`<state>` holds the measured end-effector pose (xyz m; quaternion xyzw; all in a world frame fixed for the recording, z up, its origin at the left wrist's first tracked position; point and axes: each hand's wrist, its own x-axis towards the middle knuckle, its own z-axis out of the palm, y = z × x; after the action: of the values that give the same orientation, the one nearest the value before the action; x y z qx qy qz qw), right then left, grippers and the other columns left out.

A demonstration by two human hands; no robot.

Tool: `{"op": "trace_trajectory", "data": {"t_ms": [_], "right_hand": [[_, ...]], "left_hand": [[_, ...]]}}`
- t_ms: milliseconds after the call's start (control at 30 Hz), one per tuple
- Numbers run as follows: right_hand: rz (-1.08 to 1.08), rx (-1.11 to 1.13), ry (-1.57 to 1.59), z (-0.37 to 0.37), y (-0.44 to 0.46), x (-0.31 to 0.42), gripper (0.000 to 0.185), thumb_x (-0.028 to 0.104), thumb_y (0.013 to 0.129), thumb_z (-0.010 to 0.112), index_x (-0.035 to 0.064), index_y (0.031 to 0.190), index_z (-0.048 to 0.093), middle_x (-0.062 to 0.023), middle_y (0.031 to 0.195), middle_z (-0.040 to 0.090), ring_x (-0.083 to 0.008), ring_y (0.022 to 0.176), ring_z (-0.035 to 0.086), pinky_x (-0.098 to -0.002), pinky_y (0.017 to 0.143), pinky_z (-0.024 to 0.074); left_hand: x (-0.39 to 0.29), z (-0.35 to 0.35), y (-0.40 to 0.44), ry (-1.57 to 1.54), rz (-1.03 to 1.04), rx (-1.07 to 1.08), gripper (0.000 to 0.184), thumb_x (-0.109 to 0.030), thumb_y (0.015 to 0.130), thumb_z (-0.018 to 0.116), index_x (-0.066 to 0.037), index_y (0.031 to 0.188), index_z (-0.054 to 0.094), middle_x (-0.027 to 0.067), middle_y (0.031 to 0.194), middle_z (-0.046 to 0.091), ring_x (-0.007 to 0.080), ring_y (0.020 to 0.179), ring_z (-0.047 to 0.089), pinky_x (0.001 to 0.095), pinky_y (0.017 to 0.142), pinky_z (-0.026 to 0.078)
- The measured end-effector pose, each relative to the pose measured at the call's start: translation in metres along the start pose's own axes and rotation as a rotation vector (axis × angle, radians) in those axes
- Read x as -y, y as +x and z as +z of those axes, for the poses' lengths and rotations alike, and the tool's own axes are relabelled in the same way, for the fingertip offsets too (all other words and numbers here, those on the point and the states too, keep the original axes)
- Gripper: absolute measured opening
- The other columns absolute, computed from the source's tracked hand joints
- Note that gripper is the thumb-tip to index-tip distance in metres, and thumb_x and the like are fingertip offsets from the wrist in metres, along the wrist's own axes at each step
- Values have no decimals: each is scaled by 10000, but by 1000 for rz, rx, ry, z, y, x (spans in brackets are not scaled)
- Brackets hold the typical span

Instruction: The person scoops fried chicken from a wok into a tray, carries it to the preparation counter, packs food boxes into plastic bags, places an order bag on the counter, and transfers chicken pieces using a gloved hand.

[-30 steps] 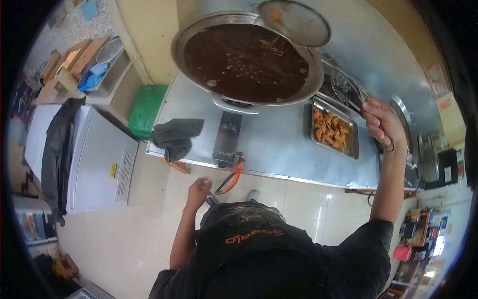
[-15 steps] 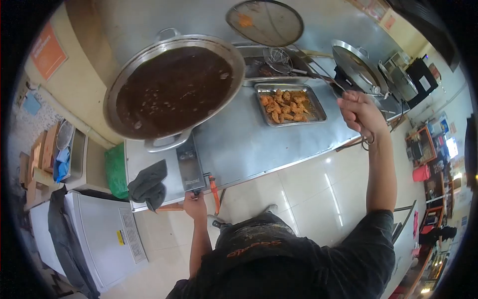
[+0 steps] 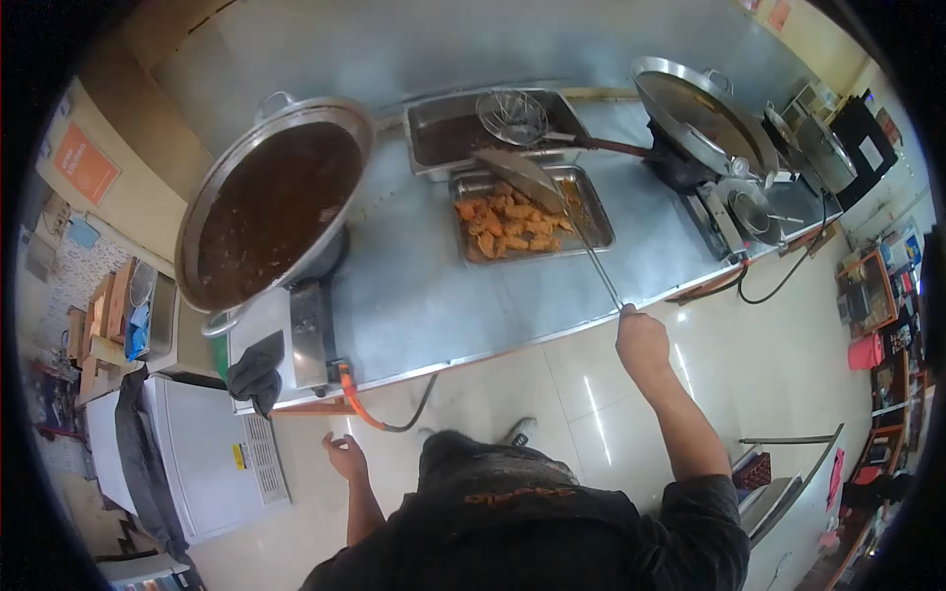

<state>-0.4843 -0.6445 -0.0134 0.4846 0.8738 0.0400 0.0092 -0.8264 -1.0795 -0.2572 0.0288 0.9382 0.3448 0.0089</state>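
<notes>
In my right hand [image 3: 642, 340] is the thin handle of a large round skimmer [image 3: 524, 179], gripped near its end. The skimmer's tilted head hangs over a metal tray [image 3: 604, 239] of browned fried pieces [image 3: 507, 229] that look like chicken, hiding some of them; whether it touches them I cannot tell. My left hand [image 3: 345, 456] is off the front edge of the table, fingers apart and loosely bent, holding nothing. The gas burner [image 3: 310, 335] is the nearest equipment to it, beneath a wide pan of dark oil [image 3: 281, 202].
Behind the fried pieces, a deeper metal tray [image 3: 424, 163] bears a wire strainer [image 3: 512, 118]. Another large pan [image 3: 705, 113] stands at the right on its burner. A dark cloth [image 3: 256, 374] hangs at the left table corner, and an orange hose [image 3: 360, 399] loops off the front edge.
The skimmer has come down from above the back tray and tilted over the fried pieces. My right hand moved down and toward me. My left hand has left the burner's front.
</notes>
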Motion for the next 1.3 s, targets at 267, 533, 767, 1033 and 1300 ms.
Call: {"op": "trace_trajectory", "data": {"t_ms": [267,533,767,1033,1300], "right_hand": [[100,42,786,-19,75,-25,163,85,842,591,8,726,505,-159,553,574,-284,498,600,-395,478,473],[223,317,1723,18,302,61,205,233,940,535,38,899,489,-104,731,586,-161,625,605,-290,447,427],[722,255,1648,61,268,53,483,308,940,466,-11,1294,393,-172,1032,560,-306,863,605,-400,697,556],[1392,91,1912,235,245,-69,211,186,891,637,41,1031,574,-139,902,558,-278,789,534,-414,679,482],[1254,-146,2355,211,193,-70,339,-5,597,491,32,926,562,-124,991,578,-336,1025,543,-478,979,418]], "left_hand": [[114,48,-77,475,-31,931,375,-242,835,588,-12,1127,535,200,918,661,364,893,636,460,791,488],[96,128,-57,387,165,1167,353,-310,836,572,-27,1046,579,193,882,663,369,872,641,467,771,487],[93,154,-56,384,205,1266,362,-369,836,558,-41,976,617,187,851,665,373,853,644,473,752,487],[98,154,-63,378,327,1328,403,-436,836,542,-56,896,661,180,815,666,378,831,649,480,731,486],[101,179,-44,491,390,1272,398,-456,817,562,-84,789,699,166,784,672,342,792,663,477,726,494]]}}
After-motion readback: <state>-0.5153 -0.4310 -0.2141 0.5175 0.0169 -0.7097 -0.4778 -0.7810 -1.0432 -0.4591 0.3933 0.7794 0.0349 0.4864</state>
